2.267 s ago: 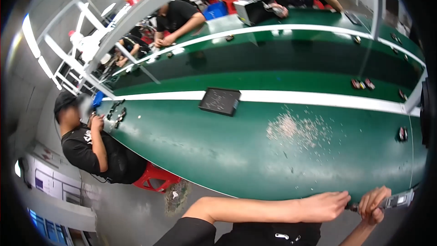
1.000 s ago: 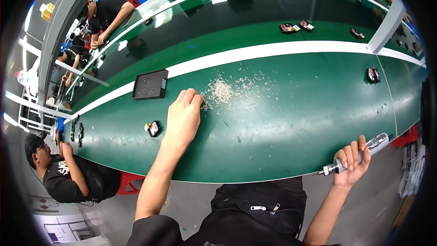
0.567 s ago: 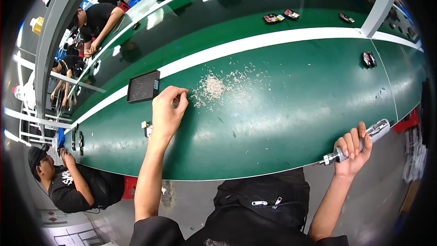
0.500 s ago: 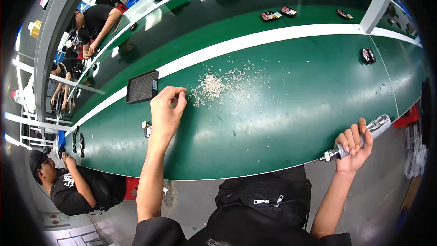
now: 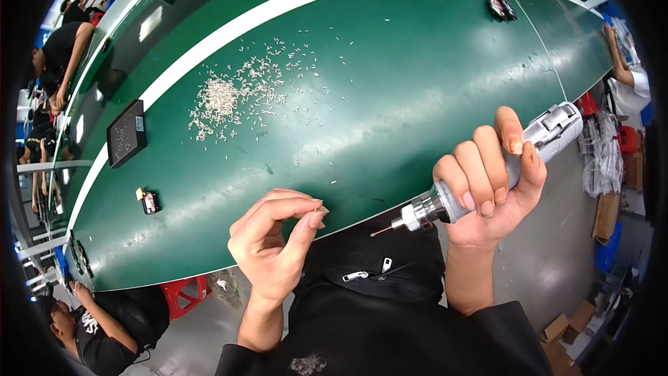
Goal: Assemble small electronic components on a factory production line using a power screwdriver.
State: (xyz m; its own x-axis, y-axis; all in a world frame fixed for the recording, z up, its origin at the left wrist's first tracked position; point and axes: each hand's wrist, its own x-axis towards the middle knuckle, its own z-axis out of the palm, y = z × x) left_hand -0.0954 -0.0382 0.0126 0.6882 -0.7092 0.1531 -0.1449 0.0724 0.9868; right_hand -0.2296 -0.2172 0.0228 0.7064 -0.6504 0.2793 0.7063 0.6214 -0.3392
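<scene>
"How are the fingers?"
"The right hand [image 5: 490,174] wraps its around one electric screwdriver [image 5: 426,210], likely to steady its bit [image 5: 381,232]; the left hand [image 5: 275,244] has thumb and forefinger nearly meeting, any piece between too small to tell."
"On the table [image 5: 390,97]?"
"One pile of pale pieces [image 5: 218,97], likely spread for picking; one black tray [image 5: 131,152] left of it; two dark parts [image 5: 497,8] far right."

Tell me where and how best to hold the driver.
Grip the thick grey body, probably best from the right, as the right hand does: it is long and rounded, and the thin bit points left, clear of the palm.
</scene>
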